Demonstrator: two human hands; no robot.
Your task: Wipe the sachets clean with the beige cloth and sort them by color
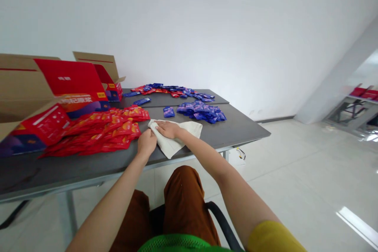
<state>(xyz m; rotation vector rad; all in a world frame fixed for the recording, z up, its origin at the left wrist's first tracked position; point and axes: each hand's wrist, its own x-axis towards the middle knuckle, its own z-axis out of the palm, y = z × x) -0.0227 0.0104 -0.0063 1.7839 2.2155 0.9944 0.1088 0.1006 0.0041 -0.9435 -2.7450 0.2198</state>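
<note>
The right hand [169,129] lies open and flat on top of the cloth [178,143], palm down, its fingers stretched toward the left hand [147,143]. The left hand is curled at the cloth's left edge, but its fingertips are hidden, so I cannot tell whether it is pinching the fabric or only pressing against it. The cloth is off-white and loosely folded, lying on a dark gray table [239,134] near its front edge. It looks light, soft and limp, so it will likely sag unless held. A corner or folded edge looks like the easiest place to take hold, with no need for a hard squeeze.

Just left of the cloth, red packets [102,132] lie in a wide, overlapping spread. Ahead of it is a smaller heap of blue packets [201,112], and farther ahead, a long mix of red and blue packets [169,90] runs across the table. Well left of the cloth, beyond the red packets, stand two open cardboard boxes [22,86] with red printed sides
</note>
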